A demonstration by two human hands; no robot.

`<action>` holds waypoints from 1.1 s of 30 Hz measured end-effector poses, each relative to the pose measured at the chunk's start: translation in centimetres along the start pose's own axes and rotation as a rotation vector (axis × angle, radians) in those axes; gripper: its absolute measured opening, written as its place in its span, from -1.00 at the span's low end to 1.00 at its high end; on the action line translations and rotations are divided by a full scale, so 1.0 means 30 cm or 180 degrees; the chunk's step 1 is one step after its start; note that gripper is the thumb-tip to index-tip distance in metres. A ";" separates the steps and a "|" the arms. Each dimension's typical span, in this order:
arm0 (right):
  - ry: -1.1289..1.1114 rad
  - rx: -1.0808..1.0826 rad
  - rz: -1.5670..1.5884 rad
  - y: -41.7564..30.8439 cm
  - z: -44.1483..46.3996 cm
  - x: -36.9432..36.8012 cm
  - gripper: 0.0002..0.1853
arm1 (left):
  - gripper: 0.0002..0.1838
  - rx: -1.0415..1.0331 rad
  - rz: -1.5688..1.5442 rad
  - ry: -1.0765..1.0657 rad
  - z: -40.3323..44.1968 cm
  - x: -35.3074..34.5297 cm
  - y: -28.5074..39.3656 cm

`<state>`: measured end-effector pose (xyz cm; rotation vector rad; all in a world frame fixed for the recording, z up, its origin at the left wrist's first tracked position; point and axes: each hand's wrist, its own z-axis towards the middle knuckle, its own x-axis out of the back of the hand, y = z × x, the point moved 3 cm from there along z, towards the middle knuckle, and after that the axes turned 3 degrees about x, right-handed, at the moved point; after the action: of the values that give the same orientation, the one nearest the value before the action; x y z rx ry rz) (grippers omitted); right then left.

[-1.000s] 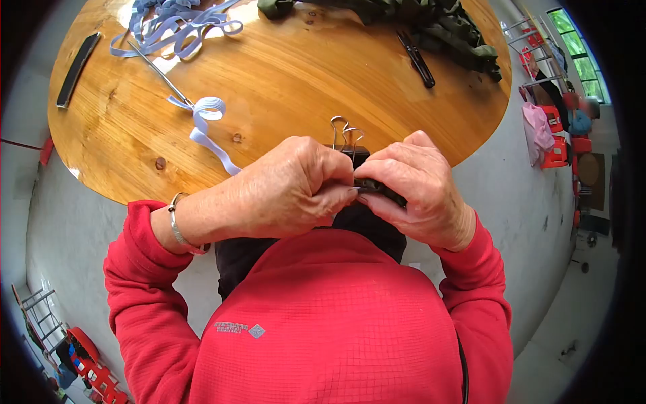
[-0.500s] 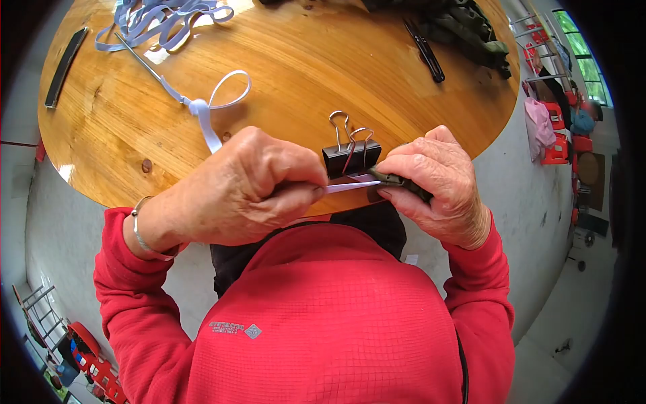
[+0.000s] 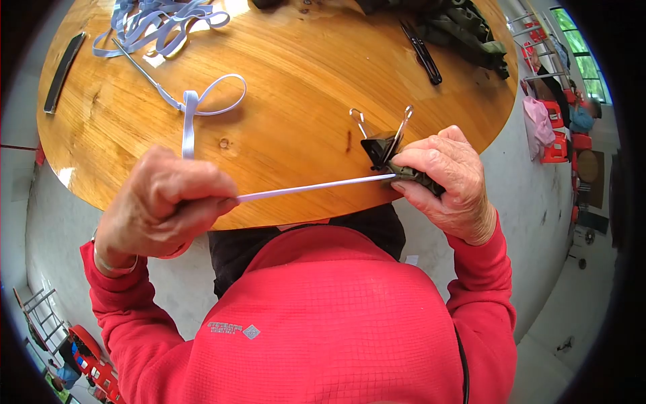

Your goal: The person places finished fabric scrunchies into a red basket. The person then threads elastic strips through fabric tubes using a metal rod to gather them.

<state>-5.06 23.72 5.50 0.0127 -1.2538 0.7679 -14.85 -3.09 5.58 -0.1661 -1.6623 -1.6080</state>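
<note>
A stretch of white elastic band (image 3: 313,188) runs taut between my two hands. My left hand (image 3: 171,202) is closed in a pinch on the band, over the table's near edge. My right hand (image 3: 447,182) grips a bunched piece of dark green fabric (image 3: 418,176), and the band enters its left end. Against that end sits a black binder clip (image 3: 379,149), tilted, its two wire handles spread apart. From behind my left hand the elastic rises to a loop (image 3: 227,93) and meets a thin metal rod (image 3: 138,67) lying on the table.
The round wooden table (image 3: 296,81) carries a heap of white elastic (image 3: 151,27) at the far left. A black strip (image 3: 65,73) lies by the left edge. Dark green fabric (image 3: 464,34) and a black-handled tool (image 3: 422,54) lie at the far right.
My left hand has moved left, drawing out a longer length of elastic. The binder clip has turned and tilted beside the fabric. My right hand has hardly moved.
</note>
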 end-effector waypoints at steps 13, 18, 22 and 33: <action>0.0049 0.0323 -0.0278 -0.104 -0.013 -0.067 -0.50 | -0.78 -0.0774 0.1043 -0.0477 0.009 -0.149 0.044; 0.0105 0.0352 -0.0440 -0.117 -0.030 -0.074 -0.49 | -0.76 -0.1023 0.1404 -0.0245 0.001 -0.174 0.033; 0.0108 0.0338 -0.0439 -0.122 -0.029 -0.077 -0.52 | -0.75 -0.1156 0.1680 0.0083 -0.005 -0.192 0.022; 0.0538 0.1099 0.2598 -0.272 -0.081 0.247 -0.89 | -0.77 -0.1094 0.1545 0.0174 -0.007 -0.195 0.009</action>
<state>2.03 22.36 14.17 -0.2934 -0.9321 1.6481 -10.68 -0.74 2.18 -0.6427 -1.1736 -1.4847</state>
